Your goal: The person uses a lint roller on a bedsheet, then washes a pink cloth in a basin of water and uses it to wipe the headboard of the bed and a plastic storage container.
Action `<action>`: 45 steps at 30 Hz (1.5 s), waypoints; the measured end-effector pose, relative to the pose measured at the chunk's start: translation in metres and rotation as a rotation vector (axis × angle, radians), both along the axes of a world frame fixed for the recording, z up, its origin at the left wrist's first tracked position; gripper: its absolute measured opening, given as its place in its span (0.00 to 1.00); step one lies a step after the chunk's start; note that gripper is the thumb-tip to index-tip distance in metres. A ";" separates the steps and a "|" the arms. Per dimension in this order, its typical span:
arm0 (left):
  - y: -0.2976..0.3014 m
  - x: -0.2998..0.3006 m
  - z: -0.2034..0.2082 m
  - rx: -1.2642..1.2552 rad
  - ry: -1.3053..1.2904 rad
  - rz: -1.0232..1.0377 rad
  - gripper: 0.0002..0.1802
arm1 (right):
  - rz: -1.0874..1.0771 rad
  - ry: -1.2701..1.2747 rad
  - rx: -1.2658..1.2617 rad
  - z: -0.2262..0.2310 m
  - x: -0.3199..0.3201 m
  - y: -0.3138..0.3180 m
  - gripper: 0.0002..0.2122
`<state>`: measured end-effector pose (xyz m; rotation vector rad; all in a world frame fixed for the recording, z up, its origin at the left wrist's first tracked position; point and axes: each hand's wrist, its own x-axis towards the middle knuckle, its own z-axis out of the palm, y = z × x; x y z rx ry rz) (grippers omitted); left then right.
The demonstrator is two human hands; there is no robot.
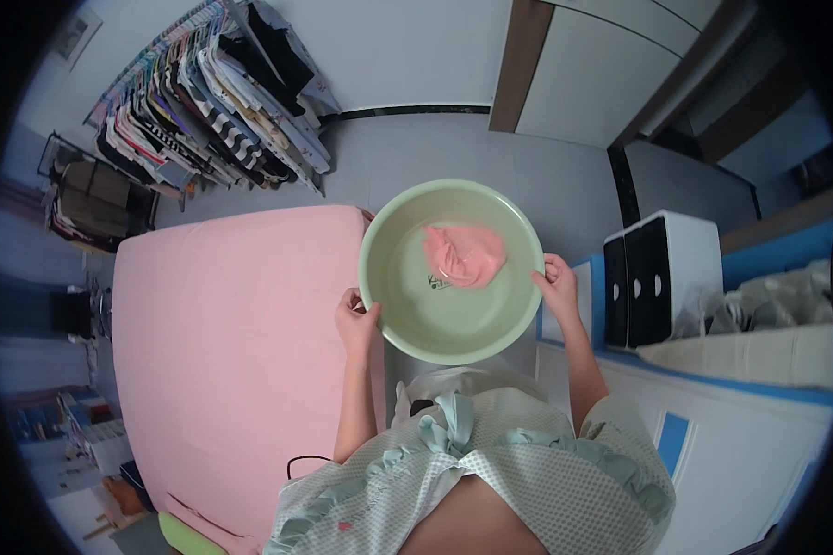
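Between both hands I carry a large round pale green basin (449, 328) in front of my body. A crumpled pink cloth (472, 257) lies inside it, toward the far side of the bottom, beside a dark printed mark. My left hand (356, 322) grips the rim at the near left, thumb on top and fingers curled outside. On the right side of the rim, my right hand (557, 282) holds on in the same way, its fingers partly hidden behind the edge.
A bed with a pink sheet (241, 314) fills the left, close to my left arm. Beyond it stands a rack of hanging clothes (213, 120). To the right are a black-and-white drawer unit (662, 277) and a white door with blue trim (713, 416). Grey floor (416, 148) lies ahead.
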<state>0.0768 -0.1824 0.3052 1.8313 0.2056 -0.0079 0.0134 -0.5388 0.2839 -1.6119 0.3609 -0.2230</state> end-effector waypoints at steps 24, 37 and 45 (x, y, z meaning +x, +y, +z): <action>0.004 0.206 0.082 0.117 -0.153 0.484 0.09 | 0.322 -0.122 0.017 0.091 0.359 0.029 0.13; 0.087 0.334 0.081 0.111 -0.086 0.836 0.09 | 0.672 -0.140 0.081 0.094 0.592 0.162 0.12; 0.113 0.401 0.078 0.105 -0.028 1.175 0.08 | 0.955 -0.173 0.067 0.082 0.729 0.261 0.12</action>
